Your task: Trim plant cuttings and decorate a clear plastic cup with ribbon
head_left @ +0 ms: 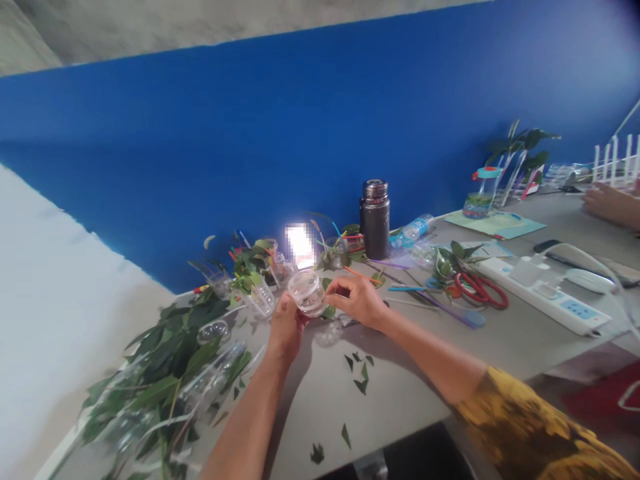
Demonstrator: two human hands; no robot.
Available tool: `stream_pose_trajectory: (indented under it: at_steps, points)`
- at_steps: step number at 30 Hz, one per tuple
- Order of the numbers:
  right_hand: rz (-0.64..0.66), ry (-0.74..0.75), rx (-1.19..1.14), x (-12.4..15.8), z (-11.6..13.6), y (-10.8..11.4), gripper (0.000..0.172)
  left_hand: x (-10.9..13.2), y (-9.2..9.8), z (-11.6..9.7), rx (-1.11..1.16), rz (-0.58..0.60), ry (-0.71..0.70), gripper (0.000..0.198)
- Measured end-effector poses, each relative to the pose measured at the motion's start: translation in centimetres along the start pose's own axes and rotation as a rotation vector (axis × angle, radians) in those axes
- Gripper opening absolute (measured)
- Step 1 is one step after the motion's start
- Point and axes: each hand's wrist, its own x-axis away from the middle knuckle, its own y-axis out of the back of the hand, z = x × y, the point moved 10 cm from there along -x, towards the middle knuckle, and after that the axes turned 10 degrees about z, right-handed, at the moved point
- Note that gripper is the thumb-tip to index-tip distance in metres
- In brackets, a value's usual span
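Note:
I hold a small clear plastic cup (307, 292) above the grey table (400, 387), between both hands. My left hand (285, 328) grips it from below and behind, fingers curled round it. My right hand (356, 300) pinches its right rim with thumb and fingers closed. A second clear cup (327, 331) lies on the table just below them. Small cut leaf pieces (360, 373) are scattered in front of my hands.
A heap of leafy branches (165, 373) fills the left end. Plastic cups with leaves (255, 287), a dark flask (375, 219), a water bottle (413, 231), red scissors (480, 289) and a white power strip (545, 293) lie behind. Another person's hand (613, 205) rests at far right.

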Motion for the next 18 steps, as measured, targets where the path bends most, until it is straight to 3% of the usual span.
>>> stream_pose_trajectory:
  at_steps: [4, 7, 9, 12, 16, 18]
  points:
    - [-0.046, -0.004, 0.034, 0.2, 0.3, 0.3, 0.016, 0.2, -0.2, 0.5, 0.028, 0.041, 0.083, 0.048]
    - [-0.061, -0.027, 0.070, 0.3, 0.3, 0.3, 0.015, 0.3, -1.7, -0.7, -0.054, 0.188, 0.004, 0.051]
    - [-0.060, -0.042, 0.084, 0.3, 0.3, 0.3, 0.014, 0.5, -2.4, -1.5, -0.137, 0.226, -0.061, 0.056]
    - [-0.047, -0.044, 0.092, 0.4, 0.4, 0.3, 0.012, 0.4, -2.2, -1.6, -0.175, 0.168, -0.092, 0.060]
    - [-0.003, -0.062, 0.106, 0.4, 0.7, 0.0, 0.014, 0.2, -0.7, -0.3, -0.069, 0.053, -0.030, 0.076]
    - [-0.012, -0.076, 0.140, 0.3, 0.6, 0.3, 0.016, 0.2, -0.2, 0.1, -0.043, 0.039, -0.018, 0.074]
